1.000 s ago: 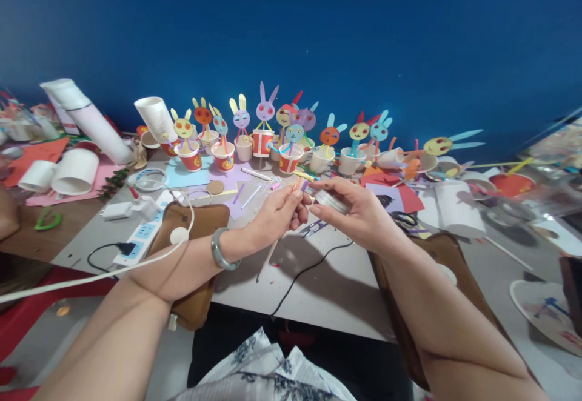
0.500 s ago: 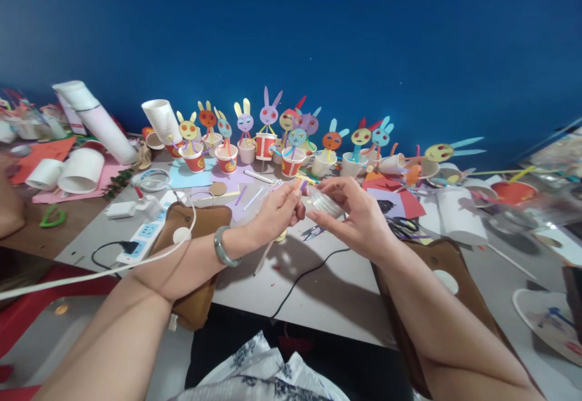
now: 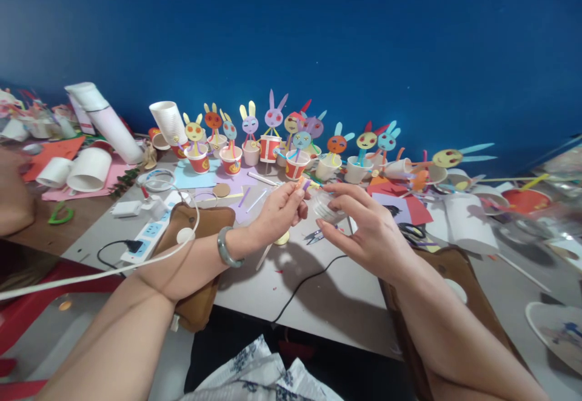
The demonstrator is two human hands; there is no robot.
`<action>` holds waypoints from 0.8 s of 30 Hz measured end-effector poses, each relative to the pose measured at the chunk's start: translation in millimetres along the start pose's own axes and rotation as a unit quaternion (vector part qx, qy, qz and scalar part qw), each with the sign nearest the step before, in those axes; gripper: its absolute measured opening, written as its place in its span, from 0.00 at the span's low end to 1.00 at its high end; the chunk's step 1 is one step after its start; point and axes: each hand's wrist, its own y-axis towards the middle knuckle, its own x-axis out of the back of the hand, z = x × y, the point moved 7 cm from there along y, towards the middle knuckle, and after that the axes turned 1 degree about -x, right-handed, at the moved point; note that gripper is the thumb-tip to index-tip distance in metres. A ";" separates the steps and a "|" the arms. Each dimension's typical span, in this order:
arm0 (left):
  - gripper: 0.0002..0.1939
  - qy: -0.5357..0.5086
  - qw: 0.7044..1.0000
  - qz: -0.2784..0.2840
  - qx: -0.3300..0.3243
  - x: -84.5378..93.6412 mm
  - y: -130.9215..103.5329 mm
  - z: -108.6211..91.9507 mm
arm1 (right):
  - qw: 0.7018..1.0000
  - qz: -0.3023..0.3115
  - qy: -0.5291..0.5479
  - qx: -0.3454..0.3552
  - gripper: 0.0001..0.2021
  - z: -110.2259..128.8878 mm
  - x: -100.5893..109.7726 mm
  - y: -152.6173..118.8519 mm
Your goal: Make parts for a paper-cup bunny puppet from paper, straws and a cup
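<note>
My left hand [image 3: 282,206] is closed, pinching a small orange and purple paper piece [image 3: 304,185] between thumb and fingers. Facing it, my right hand [image 3: 364,216] curves its thumb and fingers around a clear, ribbed, round thing [image 3: 324,208], blurred and partly hidden by the fingers. Below that lies a pair of small snips [image 3: 313,237] on the table. A yellow round piece [image 3: 282,238] and a pale stick [image 3: 264,257] show under my left hand. Behind both hands stand several paper cups with paper rabbit heads, one a red cup [image 3: 297,165] with a blue head.
A power strip [image 3: 148,237] with cables lies left, beside a brown cushion [image 3: 200,292]. Black-handled scissors [image 3: 411,231] and coloured paper [image 3: 411,206] lie right. Stacked white cups [image 3: 167,121] and a tilted white bottle [image 3: 107,122] stand back left. Another person's arm [image 3: 16,192] enters at left.
The view has shifted slightly, so the table and cups appear farther right. The gap between my hands has widened a little, with both still at the same things.
</note>
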 end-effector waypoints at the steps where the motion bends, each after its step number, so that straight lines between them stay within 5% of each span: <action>1: 0.11 0.002 1.000 0.000 0.001 -0.7 -1.0 -1.9 | 1.000 0.001 -0.007 0.004 0.07 1.0 0.4 -0.3; 8: 0.10 -0.014 1.000 -0.006 -0.004 -1.8 -2.2 -6.6 | 0.999 -0.001 -0.022 0.025 0.06 6.4 3.5 -1.6; 17: 0.11 -0.010 1.000 -0.012 -0.016 1.9 -1.5 -12.6 | 0.994 -0.092 0.019 0.057 0.08 16.9 21.2 -1.3; 24: 0.15 0.006 0.999 -0.004 -0.034 0.2 -0.4 -9.0 | 0.995 -0.035 0.066 0.062 0.10 21.2 14.8 -2.9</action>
